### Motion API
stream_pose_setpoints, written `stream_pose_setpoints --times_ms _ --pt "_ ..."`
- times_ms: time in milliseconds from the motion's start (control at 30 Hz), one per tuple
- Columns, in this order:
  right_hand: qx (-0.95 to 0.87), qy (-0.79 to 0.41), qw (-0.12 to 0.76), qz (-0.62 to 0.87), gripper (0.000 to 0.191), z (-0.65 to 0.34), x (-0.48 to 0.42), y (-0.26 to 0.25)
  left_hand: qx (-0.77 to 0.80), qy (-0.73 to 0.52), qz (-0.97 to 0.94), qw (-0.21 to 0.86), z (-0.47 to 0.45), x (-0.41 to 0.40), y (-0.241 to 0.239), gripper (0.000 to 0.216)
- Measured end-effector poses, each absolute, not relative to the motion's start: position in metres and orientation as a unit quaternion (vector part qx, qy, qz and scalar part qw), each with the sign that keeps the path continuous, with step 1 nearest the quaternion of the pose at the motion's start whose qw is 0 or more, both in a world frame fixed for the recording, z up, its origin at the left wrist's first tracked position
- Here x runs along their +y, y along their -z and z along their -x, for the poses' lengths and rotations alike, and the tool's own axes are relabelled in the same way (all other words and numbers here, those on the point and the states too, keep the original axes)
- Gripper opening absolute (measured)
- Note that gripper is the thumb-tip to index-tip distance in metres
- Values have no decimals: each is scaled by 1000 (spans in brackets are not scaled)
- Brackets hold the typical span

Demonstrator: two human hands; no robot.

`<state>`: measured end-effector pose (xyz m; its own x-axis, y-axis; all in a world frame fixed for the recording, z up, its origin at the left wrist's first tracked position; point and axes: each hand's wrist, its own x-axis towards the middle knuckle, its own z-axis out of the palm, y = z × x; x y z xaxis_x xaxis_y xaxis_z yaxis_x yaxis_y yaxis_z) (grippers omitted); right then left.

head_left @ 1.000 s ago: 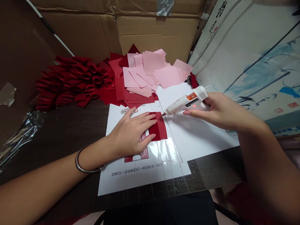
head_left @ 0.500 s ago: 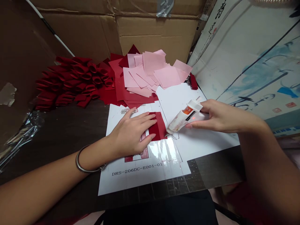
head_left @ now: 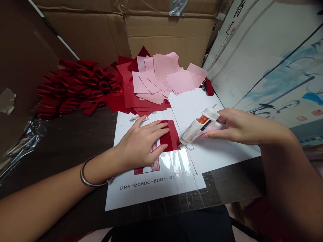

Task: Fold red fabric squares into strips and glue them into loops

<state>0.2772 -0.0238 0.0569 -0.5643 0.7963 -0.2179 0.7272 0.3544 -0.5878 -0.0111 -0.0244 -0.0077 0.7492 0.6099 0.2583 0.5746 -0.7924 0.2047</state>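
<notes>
Right hand (head_left: 234,126) is closed around the glue gun (head_left: 198,127), whose long axis slants down to the left, putting the nozzle at the red piece's (head_left: 173,134) right edge by its near corner, though whether they touch I cannot tell. Left hand (head_left: 142,141), nearer, lies open and flat, fingertips on the piece's left side, pointing across toward the gun. Beneath lies the printed sheet (head_left: 161,190), with pink squares (head_left: 180,80) and red rolls (head_left: 80,85) beyond.

Left hand (head_left: 141,145) flat; right hand (head_left: 236,126) curled
</notes>
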Motion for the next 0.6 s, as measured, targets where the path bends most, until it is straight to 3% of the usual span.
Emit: stream_pose_setpoints --times_ms 600 --pt "-826 -310 69 465 31 -276 -24 -56 317 -159 -932 67 12 -24 6 42"
